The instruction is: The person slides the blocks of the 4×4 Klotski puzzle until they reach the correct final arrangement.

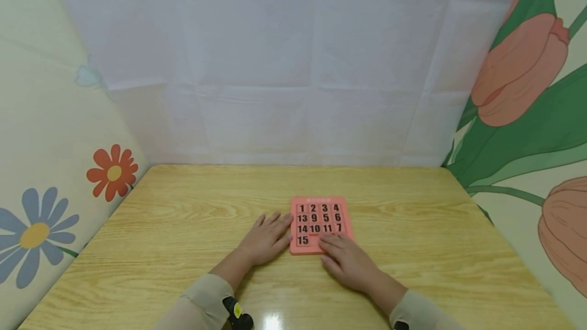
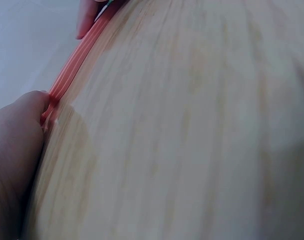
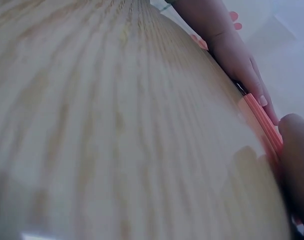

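A pink sliding number puzzle (image 1: 348, 225) lies flat on the table, its tiles marked with black numbers. The top row reads 1, 2, 3, 4; the tile with 15 (image 1: 302, 240) sits at the lower left, with a gap to its right. My left hand (image 1: 266, 241) rests along the puzzle's left edge, fingers extended and thumb at the side. Over the lower right corner lies my right hand (image 1: 350, 264), fingertips on the tiles, hiding the bottom row's right end. In the right wrist view, the right thumb (image 3: 296, 130) is beside the pink edge.
The wood-grain table (image 1: 206, 202) extends around the puzzle on all sides. Behind it hangs a creased white cloth (image 1: 275, 65). Flower-printed panels stand at left and right. A black wrist strap (image 1: 236, 312) shows at the left sleeve.
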Motion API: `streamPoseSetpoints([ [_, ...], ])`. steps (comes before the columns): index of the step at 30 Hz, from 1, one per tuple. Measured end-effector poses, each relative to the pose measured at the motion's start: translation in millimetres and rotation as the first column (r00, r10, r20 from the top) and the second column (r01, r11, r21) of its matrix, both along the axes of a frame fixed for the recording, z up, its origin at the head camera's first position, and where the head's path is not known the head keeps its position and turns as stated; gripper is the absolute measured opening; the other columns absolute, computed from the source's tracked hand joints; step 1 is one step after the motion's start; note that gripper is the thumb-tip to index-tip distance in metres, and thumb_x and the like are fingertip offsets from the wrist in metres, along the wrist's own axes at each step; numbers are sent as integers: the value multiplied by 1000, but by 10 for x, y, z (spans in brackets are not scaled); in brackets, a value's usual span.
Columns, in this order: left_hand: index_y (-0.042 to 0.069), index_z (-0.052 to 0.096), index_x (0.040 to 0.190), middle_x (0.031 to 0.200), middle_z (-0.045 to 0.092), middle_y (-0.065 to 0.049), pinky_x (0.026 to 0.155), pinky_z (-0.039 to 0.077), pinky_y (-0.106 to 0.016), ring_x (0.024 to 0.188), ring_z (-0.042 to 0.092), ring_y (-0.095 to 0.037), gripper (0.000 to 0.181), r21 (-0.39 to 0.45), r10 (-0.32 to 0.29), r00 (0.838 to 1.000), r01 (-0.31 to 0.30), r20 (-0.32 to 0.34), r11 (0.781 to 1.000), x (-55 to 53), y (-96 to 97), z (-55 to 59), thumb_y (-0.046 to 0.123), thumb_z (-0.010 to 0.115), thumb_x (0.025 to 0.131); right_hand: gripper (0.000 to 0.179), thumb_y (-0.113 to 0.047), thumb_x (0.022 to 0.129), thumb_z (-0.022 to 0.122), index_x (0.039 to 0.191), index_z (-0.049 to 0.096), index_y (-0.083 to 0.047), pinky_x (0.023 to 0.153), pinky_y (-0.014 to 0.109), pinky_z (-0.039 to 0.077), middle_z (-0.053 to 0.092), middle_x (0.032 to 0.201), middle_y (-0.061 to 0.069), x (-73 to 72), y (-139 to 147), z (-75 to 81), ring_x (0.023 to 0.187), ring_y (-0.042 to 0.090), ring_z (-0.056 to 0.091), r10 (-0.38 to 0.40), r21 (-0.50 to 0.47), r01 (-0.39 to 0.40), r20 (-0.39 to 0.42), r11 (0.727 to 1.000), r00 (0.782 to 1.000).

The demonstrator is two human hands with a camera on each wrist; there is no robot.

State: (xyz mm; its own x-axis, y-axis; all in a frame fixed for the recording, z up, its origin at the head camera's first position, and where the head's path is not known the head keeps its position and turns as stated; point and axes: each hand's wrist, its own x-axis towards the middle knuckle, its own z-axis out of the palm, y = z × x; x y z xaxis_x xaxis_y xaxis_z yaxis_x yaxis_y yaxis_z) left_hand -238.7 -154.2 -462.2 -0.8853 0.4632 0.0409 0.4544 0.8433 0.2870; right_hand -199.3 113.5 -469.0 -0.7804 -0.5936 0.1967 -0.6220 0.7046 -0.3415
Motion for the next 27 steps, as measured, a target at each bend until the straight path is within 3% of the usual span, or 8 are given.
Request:
streamPoseSetpoints([
  [13,13,32,154,159,34,-3,124,10,-55,151,23,-31,59,-8,-3,1000,3,-12,1000,-19,-7,-32,45,36,104,43,-33,100,51,137,58,-12,117,49,33,54,146,3,-5,102,-26,139,27,45,-13,-27,13,-27,1000,1000],
  [18,13,33,154,159,35,-3,124,11,-56,150,25,-31,59,-9,-1,1000,1,-18,1000,-19,-13,-35,45,36,104,43,-32,100,51,136,59,-10,117,46,33,57,143,6,-1,0,-14,136,25,49,11,-8,-11,-76,1000,997],
  [27,13,34,153,159,36,-3,124,12,-55,150,25,-31,58,-8,3,1000,-3,-25,1000,-11,-2,-31,44,36,104,45,-36,103,44,140,55,-13,118,46,33,52,148,3,-9,-246,11,139,24,46,57,14,-56,-27,998,998],
])
